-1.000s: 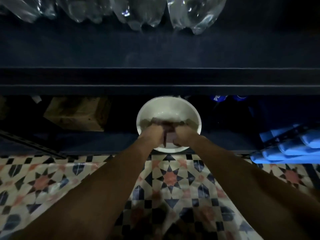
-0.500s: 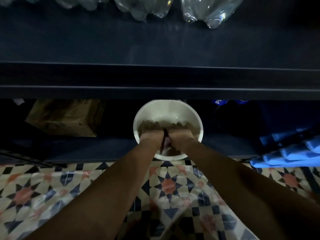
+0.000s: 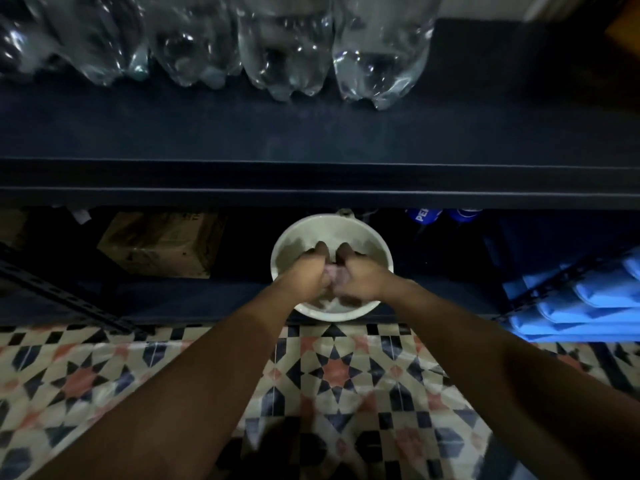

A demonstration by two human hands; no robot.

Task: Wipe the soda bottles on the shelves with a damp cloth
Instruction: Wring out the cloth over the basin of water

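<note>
Two hands in the round white plastic bowl (image 3: 331, 268), the landmark here: left hand (image 3: 304, 271) and right hand (image 3: 360, 276) both clenched on one small pale wet cloth (image 3: 333, 274) bunched between them, over the bowl's middle. Looks like the wring-out step. Twist hard in opposite directions, keep it low over the bowl so the drips land inside, stop at damp, not dripping. Count: at least four clear plastic soda bottles (image 3: 287, 46) on the dark shelf (image 3: 311, 140) well above the bowl, leftmost ones blurred; one brown cardboard box (image 3: 162, 245) left of the bowl; two blue bottle caps (image 3: 422, 213) upper right of it.
</note>
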